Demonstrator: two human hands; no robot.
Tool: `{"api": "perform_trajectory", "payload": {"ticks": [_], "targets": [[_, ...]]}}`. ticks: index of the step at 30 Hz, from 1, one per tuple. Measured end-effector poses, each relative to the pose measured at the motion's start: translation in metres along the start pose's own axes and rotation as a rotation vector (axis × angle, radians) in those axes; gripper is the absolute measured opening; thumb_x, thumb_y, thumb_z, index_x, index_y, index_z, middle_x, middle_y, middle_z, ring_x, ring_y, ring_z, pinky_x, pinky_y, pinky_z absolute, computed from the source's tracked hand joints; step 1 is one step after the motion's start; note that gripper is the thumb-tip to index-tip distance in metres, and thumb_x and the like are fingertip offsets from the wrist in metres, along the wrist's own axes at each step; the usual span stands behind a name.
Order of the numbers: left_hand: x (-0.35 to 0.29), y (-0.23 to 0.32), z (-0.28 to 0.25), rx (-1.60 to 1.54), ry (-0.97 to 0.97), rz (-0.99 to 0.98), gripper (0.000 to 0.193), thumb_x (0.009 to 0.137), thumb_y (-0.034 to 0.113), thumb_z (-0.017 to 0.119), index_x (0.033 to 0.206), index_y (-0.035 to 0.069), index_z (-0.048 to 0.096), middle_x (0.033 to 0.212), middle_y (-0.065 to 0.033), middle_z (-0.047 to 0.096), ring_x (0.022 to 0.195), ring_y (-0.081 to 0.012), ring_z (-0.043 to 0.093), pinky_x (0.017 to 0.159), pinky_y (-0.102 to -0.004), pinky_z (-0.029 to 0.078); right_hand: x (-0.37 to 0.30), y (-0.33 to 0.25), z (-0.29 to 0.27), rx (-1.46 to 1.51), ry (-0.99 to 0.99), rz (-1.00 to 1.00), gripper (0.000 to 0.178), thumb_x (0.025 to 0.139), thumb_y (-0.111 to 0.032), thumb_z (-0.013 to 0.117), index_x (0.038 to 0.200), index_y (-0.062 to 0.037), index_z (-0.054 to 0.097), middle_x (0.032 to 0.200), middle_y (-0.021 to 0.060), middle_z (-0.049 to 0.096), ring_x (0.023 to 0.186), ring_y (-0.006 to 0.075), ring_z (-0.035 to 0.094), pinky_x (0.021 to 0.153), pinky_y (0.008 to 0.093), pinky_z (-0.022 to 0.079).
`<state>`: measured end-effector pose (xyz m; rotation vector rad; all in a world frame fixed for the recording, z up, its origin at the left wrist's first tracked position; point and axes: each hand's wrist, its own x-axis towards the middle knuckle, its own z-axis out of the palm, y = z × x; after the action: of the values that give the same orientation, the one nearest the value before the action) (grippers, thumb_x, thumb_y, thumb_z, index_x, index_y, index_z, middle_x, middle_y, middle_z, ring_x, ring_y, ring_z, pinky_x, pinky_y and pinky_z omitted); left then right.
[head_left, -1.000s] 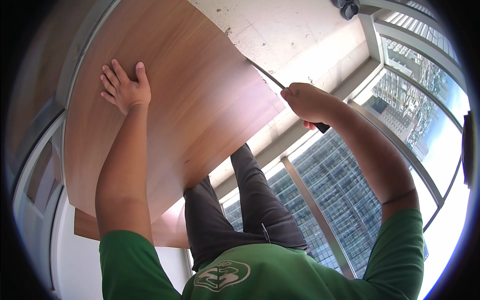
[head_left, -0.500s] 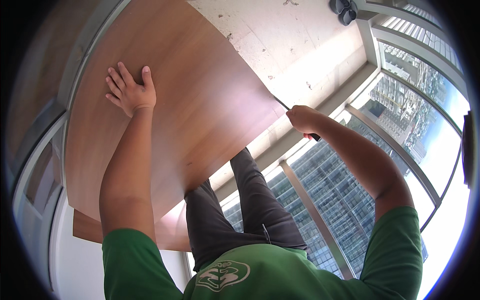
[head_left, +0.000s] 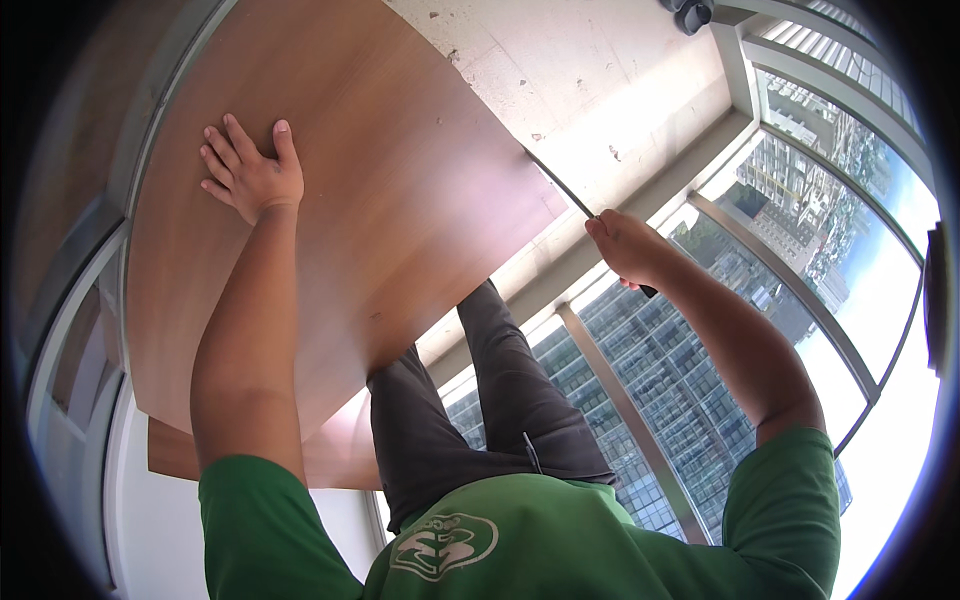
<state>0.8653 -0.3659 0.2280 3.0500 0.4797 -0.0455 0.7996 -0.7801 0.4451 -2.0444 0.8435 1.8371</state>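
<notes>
A large brown wood-grain board [head_left: 400, 150] spreads out in front of me. My left hand [head_left: 255, 175] lies on its face at the left, fingers spread. At the board's right edge, my right hand [head_left: 625, 248] is closed around a tool with a long, thin, dark blade [head_left: 565, 190]. A bit of the black handle [head_left: 648, 291] shows below the fist. The far end of the blade meets the board's edge; whether it goes into the wood or lies along it, I cannot tell. No teeth show on the blade.
Bare, pale floor with scattered debris [head_left: 615, 155] lies beyond the board. Framed windows [head_left: 640, 350] rise on the right. Dark footwear [head_left: 690, 15] sits at the top right. A glass-and-metal frame [head_left: 75, 300] borders the left side. My trouser legs [head_left: 510, 380] are by the board's near edge.
My right hand has moved slightly right and down, drawing the tool back so that more of its blade shows. My left hand stays flat on the board; the view has shifted slightly.
</notes>
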Motion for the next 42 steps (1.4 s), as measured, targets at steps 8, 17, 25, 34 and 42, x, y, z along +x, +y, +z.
{"api": "perform_trajectory", "payload": {"ticks": [8,17,25,34,42], "targets": [[-0.001,0.007,0.001,-0.019,0.005,0.004,0.088,0.096,0.075,0.034,0.163,0.019,0.021,0.17,-0.0115,0.016,0.157,-0.0325,0.011,0.124,-0.0606,0.006,-0.003,0.053,0.034,-0.103,0.063,-0.02,0.041,0.109,-0.037,0.04,0.1,0.0015,0.053,0.068,0.0176,0.064,0.049,0.0278,0.064,0.049,0.0404,0.053],[0.0,0.011,0.004,-0.021,0.024,0.009,0.088,0.095,0.075,0.034,0.163,0.02,0.022,0.17,-0.0112,0.015,0.157,-0.032,0.011,0.124,-0.0603,0.006,0.052,0.059,0.055,-0.2,0.22,-0.117,0.043,0.11,-0.035,0.038,0.105,0.0037,0.057,0.078,0.0219,0.068,0.06,0.0344,0.068,0.061,0.0459,0.055],[0.004,-0.007,-0.002,0.031,0.039,-0.007,0.088,0.095,0.076,0.033,0.163,0.021,0.021,0.17,-0.0091,0.016,0.157,-0.0295,0.01,0.125,-0.0593,0.006,-0.009,0.041,0.031,-0.063,0.076,-0.109,0.045,0.109,-0.037,0.037,0.111,0.004,0.057,0.08,0.0188,0.068,0.052,0.0295,0.065,0.054,0.0439,0.054],[0.0,-0.005,0.005,0.014,0.017,-0.016,0.089,0.095,0.076,0.034,0.163,0.021,0.023,0.17,-0.0097,0.016,0.157,-0.0295,0.01,0.125,-0.059,0.006,0.021,0.038,0.024,-0.124,0.045,-0.058,0.043,0.109,-0.035,0.037,0.11,0.0035,0.057,0.073,0.0184,0.065,0.053,0.0301,0.065,0.053,0.0442,0.053],[-0.004,0.027,0.014,-0.043,0.031,0.014,0.089,0.095,0.077,0.034,0.163,0.02,0.023,0.17,-0.01,0.016,0.157,-0.0298,0.01,0.125,-0.0592,0.005,0.082,0.072,0.035,-0.224,0.066,-0.044,0.045,0.109,-0.036,0.039,0.105,0.0047,0.056,0.071,0.0186,0.066,0.055,0.0311,0.067,0.053,0.0429,0.054]]}}
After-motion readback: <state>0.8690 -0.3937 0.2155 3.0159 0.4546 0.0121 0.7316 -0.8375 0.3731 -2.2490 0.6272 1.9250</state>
